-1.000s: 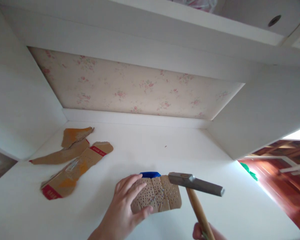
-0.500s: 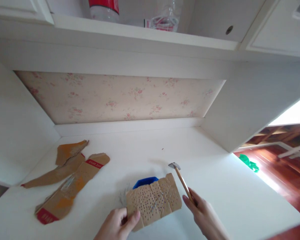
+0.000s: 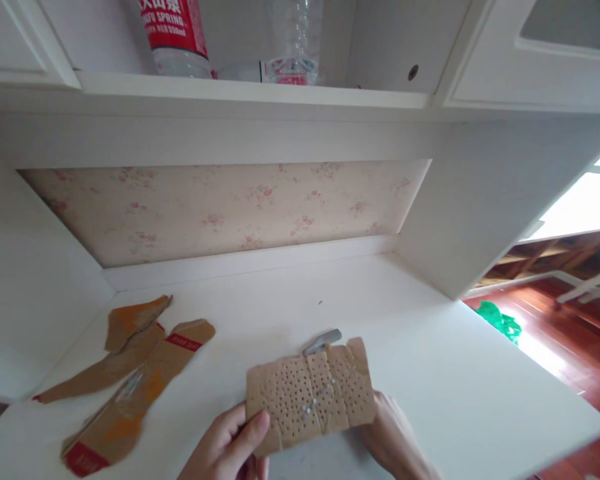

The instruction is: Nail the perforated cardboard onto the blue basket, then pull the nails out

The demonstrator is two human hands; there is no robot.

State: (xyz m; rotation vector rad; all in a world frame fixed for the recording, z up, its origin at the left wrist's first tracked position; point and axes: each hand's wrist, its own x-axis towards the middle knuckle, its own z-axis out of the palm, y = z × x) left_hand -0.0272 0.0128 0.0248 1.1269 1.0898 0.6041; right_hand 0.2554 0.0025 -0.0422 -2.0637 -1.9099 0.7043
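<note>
Above the white desk (image 3: 430, 360): holed cardboard (image 3: 293, 393) held up, tilted, small holes across most of its face, some pale specks near the middle. Left hand (image 3: 233, 440) grips it at the lower left corner, thumb pressed on the face, other fingers behind. Right hand (image 3: 386, 421) sits at the right edge, partly behind the board. Its fingers are hidden, so can't tell if they're closed on the hammer (image 3: 324, 341). Hammer's grey head shows past the cardboard's top edge; handle blocked. On the desk's left side: torn scraps (image 3: 143, 399), brown with red bands and orange patches, lying close together. Shelf (image 3: 255, 90) up top has a red-label bottle (image 3: 175, 33) and a clear bottle (image 3: 294, 43). Green bundle (image 3: 500, 323) on the red-brown floor (image 3: 545, 357), right of the desk.
</note>
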